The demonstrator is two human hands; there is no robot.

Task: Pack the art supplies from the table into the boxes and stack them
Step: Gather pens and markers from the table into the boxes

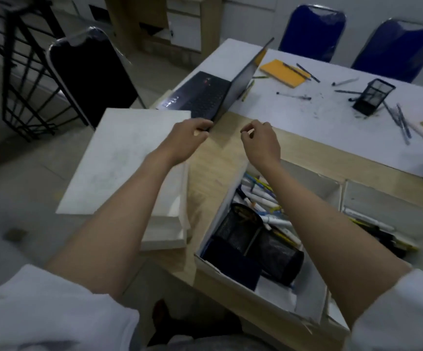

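My left hand (186,138) reaches over the right edge of a large white box lid (127,160), and its fingers curl round the near hinge corner of an open black laptop (200,97). My right hand (261,143) hovers above the wooden table with its fingers curled and nothing visible in them. Below my right forearm, an open white box (220,193) holds markers (266,201), a black mesh pen holder (246,229) lying on its side and a dark blue case (230,262). A second open box (372,196) to the right holds pens.
On the white table beyond lie an orange notebook (284,72), scattered pens (294,96) and an upright black mesh holder (372,100). More white box parts (165,236) sit under the lid. A black chair (91,77) and blue chairs (311,31) stand around the table.
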